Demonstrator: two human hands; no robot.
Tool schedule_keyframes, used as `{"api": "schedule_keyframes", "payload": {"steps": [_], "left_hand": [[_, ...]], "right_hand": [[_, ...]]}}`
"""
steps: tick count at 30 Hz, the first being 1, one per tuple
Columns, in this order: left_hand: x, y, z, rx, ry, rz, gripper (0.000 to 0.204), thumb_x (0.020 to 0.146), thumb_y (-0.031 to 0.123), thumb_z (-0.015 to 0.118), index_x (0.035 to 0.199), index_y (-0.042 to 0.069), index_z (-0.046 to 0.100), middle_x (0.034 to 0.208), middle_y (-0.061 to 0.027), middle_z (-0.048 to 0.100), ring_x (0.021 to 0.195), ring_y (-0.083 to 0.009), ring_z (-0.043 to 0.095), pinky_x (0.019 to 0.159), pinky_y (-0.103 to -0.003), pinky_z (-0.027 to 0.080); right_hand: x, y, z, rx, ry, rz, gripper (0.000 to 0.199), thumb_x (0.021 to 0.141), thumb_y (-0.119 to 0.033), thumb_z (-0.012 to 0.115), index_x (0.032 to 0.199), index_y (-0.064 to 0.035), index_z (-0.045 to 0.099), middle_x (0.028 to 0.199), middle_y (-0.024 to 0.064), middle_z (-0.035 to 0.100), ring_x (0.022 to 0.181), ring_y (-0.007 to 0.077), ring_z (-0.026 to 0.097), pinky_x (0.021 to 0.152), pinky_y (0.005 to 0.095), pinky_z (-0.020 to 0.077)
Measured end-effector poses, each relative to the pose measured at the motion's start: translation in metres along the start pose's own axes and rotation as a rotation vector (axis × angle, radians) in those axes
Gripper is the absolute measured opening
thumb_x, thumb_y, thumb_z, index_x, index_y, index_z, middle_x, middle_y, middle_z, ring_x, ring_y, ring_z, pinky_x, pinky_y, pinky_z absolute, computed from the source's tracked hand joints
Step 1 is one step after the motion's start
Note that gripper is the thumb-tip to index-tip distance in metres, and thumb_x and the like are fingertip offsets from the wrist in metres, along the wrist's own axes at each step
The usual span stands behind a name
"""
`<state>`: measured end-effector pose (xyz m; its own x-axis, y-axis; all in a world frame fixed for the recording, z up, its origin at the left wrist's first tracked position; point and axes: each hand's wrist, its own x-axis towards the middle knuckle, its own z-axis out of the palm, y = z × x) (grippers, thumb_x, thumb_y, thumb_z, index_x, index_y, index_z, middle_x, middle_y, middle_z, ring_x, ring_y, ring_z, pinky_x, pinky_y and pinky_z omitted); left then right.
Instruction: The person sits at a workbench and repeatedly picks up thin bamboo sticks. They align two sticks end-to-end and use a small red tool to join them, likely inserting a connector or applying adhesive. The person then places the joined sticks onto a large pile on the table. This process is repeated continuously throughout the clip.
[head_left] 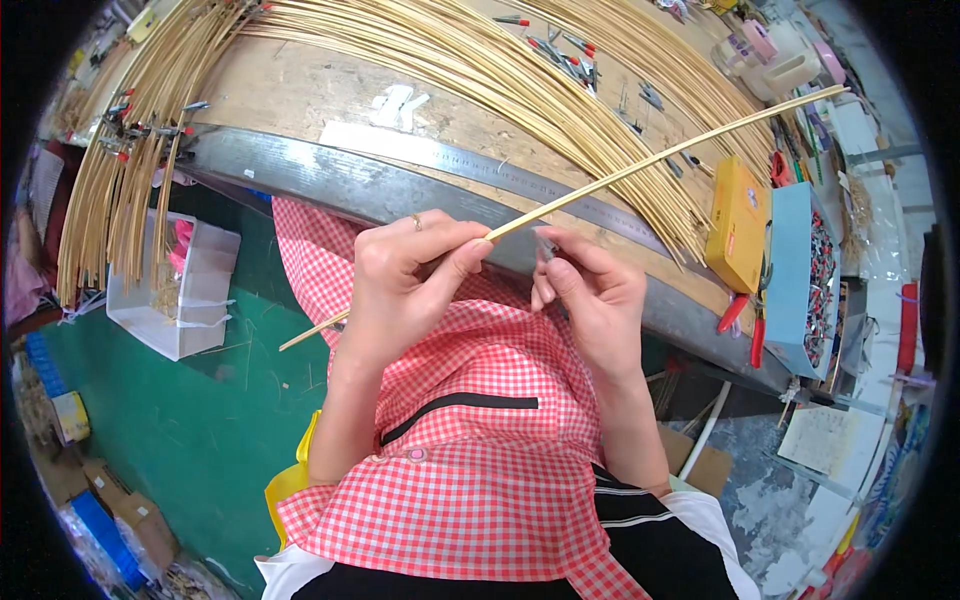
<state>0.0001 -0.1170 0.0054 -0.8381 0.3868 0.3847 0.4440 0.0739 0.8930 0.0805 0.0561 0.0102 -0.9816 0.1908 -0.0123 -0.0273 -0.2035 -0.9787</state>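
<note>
The surface (300, 85) stretches before us, with a ruler (500, 176) along its near side. Behind the ruler, a bundle of bamboo sticks (470, 85) runs from far left to near right; loose clips (570, 62) lie beyond. At our left, another bundle (110, 215) overhangs the surface, a bin (205, 285) beneath. To the right, a carton (737, 225) sits beside an open box (790, 250) full of small clips; pliers (757, 340) lie before them, jugs (790, 68) behind. In our left hand (410, 270), a single stick (650, 161) slants over the surface; our right hand (595, 290), around a small object (544, 246), is just beside.
</note>
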Motion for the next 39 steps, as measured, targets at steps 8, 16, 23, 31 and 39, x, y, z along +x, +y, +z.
{"api": "schedule_keyframes", "payload": {"steps": [8, 16, 23, 31, 39], "left_hand": [[0.000, -0.001, 0.004, 0.001, 0.028, 0.003, 0.010, 0.075, 0.000, 0.070, 0.085, -0.002, 0.069, 0.065, -0.0119, 0.062, 0.053, -0.0198, 0.057, 0.049, -0.029, 0.042], [0.001, 0.002, 0.004, -0.015, 0.006, -0.012, 0.009, 0.076, 0.001, 0.069, 0.085, -0.002, 0.069, 0.065, -0.0110, 0.062, 0.054, -0.0189, 0.058, 0.050, -0.028, 0.043], [0.004, -0.002, -0.012, -0.185, -0.259, -0.152, 0.012, 0.083, 0.005, 0.065, 0.091, -0.002, 0.070, 0.069, -0.0082, 0.065, 0.060, -0.0131, 0.060, 0.054, -0.026, 0.046], [0.008, -0.007, -0.038, 0.013, -0.086, -0.068, 0.020, 0.083, 0.006, 0.064, 0.101, -0.002, 0.068, 0.085, -0.0148, 0.067, 0.076, -0.0210, 0.067, 0.064, -0.026, 0.052], [0.002, 0.030, -0.017, 0.213, -0.020, 0.228, 0.017, 0.071, 0.004, 0.073, 0.087, 0.001, 0.069, 0.079, -0.0105, 0.065, 0.068, -0.0244, 0.065, 0.058, -0.031, 0.051]], "right_hand": [[0.000, 0.004, 0.015, -0.074, 0.096, -0.091, 0.019, 0.092, 0.004, 0.051, 0.106, 0.0111, 0.061, 0.080, 0.0102, 0.061, 0.059, 0.0100, 0.055, 0.054, 0.0218, 0.0470], [0.000, 0.002, 0.021, -0.164, 0.107, -0.152, 0.019, 0.090, 0.004, 0.054, 0.106, 0.0100, 0.061, 0.085, 0.0116, 0.063, 0.059, 0.0113, 0.058, 0.054, 0.0218, 0.0478], [0.017, -0.012, 0.000, 0.011, 0.159, -0.270, 0.015, 0.090, -0.001, 0.058, 0.100, 0.0088, 0.062, 0.095, 0.0108, 0.063, 0.081, 0.0136, 0.059, 0.067, 0.0244, 0.0492], [0.010, 0.000, 0.017, 0.049, 0.229, -0.070, 0.013, 0.089, -0.001, 0.060, 0.094, 0.0088, 0.066, 0.081, 0.0113, 0.065, 0.063, 0.0114, 0.059, 0.060, 0.0226, 0.0494], [0.000, 0.025, 0.051, -0.312, 0.022, -0.288, 0.010, 0.081, 0.003, 0.065, 0.090, 0.0051, 0.068, 0.082, 0.0118, 0.068, 0.071, 0.0154, 0.065, 0.063, 0.0259, 0.0499]]}}
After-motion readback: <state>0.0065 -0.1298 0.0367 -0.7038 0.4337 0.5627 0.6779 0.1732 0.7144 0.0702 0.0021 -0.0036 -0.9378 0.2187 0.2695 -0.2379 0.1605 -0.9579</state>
